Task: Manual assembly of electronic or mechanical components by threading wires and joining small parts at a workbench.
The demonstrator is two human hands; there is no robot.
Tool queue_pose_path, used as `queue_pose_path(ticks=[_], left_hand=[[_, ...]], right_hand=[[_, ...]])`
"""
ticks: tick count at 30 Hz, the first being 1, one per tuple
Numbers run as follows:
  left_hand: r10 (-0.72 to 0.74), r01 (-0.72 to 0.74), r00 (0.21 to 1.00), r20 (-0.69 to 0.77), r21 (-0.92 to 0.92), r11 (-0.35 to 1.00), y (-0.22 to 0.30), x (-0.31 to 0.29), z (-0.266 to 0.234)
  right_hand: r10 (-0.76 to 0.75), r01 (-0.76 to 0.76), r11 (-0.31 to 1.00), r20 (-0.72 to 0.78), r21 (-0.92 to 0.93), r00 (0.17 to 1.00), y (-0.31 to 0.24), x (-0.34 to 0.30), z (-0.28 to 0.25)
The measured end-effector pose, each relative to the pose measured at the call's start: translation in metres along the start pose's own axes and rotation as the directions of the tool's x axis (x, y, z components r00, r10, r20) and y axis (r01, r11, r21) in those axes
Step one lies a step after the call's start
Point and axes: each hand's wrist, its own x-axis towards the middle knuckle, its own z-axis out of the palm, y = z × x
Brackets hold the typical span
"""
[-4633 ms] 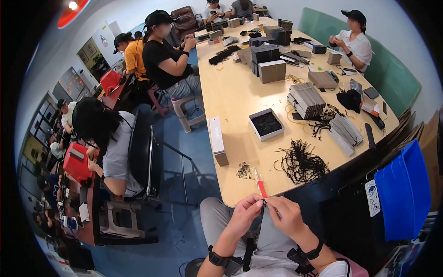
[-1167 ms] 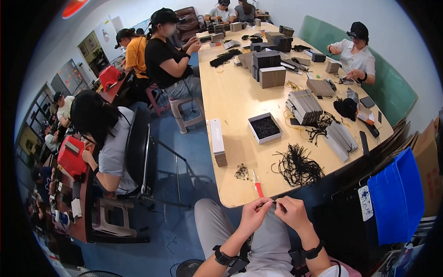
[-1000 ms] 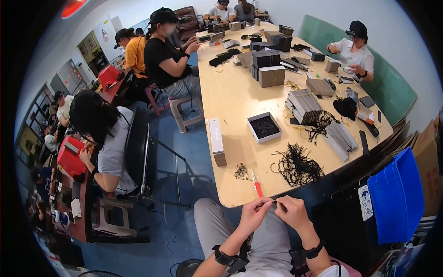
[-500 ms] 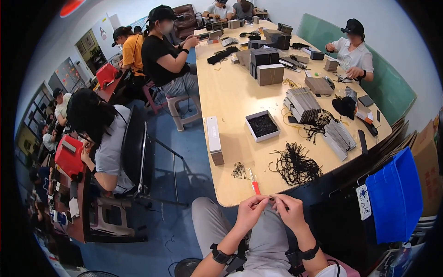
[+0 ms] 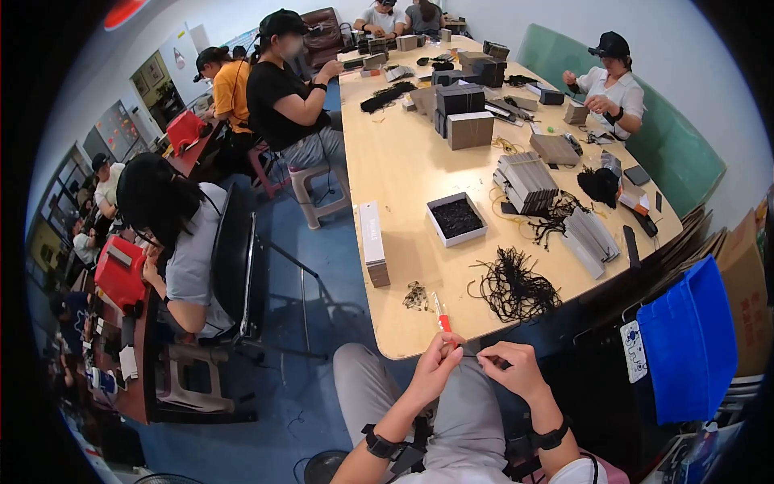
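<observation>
We now part L hand [image 5: 438,362], R hand [image 5: 513,370] at view's 5 o'clock; fingers [image 5: 491,362] pinch dk cord [image 5: 470,356] btwn, prob. mid-handling.

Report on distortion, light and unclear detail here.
Head view: black surrounds the fisheye image and the table's edges bend; head view: a pale sheen lies on the tabletop, with shadow on the floor; head view: the dark strand between left hand and right hand is too fine for detail.
</observation>
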Motion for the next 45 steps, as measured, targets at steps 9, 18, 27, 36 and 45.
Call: queue_pose_path(ticks=[9, 18, 27, 36, 45], left_hand=[[0.023, -0.021, 0.995, 0.099, -0.019, 1.000, -0.003, -0.001, -0.009], [0.098, -0.114, 0.993, 0.070, 0.305, 0.945, 0.011, -0.031, -0.003], [0.446, -0.468, 0.866, 0.226, 0.680, 0.564, 0.004, -0.048, 0.005], [0.588, -0.498, 0.780, 0.215, 0.782, 0.374, 0.001, -0.039, 0.003], [0.694, -0.370, 0.719, 0.037, 0.866, 0.336, 0.014, -0.015, 0.007]], right_hand=[[0.107, -0.104, 0.978, -0.006, 0.183, 0.994, 0.001, -0.012, 0.005], [0.000, 0.002, 0.999, -0.052, 0.041, 0.999, -0.011, -0.023, -0.009], [0.096, -0.127, 0.968, 0.147, 0.218, 0.984, 0.006, -0.051, -0.018], [0.259, -0.226, 0.856, -0.007, 0.465, 0.966, 0.007, -0.054, -0.004], [0.352, -0.107, 0.875, -0.470, 0.472, 0.809, 0.000, -0.038, 0.032]])
